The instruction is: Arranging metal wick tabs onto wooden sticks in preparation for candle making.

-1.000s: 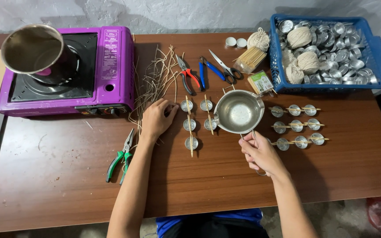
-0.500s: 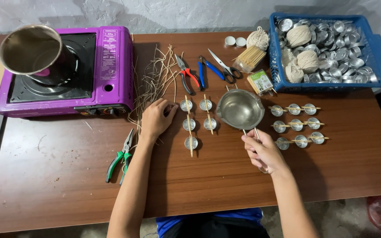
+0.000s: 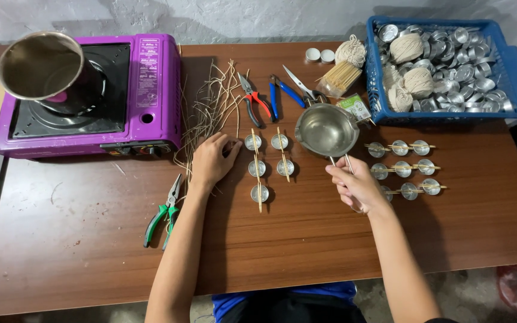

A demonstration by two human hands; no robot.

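Note:
My right hand (image 3: 354, 186) grips the wire handle of a small steel pouring pot (image 3: 327, 130), held above the table between two groups of small metal cups. My left hand (image 3: 212, 160) rests flat on the table beside the left group of cups (image 3: 257, 168), which sit under thin wooden sticks. The right group of cups (image 3: 403, 168), also with sticks across them, lies just right of my right hand.
A purple portable stove (image 3: 146, 90) with a steel pot (image 3: 43, 66) stands at the back left. Cut wicks (image 3: 213, 104), red and blue pliers, scissors (image 3: 301, 90), green pliers (image 3: 164, 212) and a blue basket (image 3: 513, 72) of cups and twine balls are around.
My right hand has carried the small pouring pot away from me and slightly right, toward the scissors. My left hand has stayed in place.

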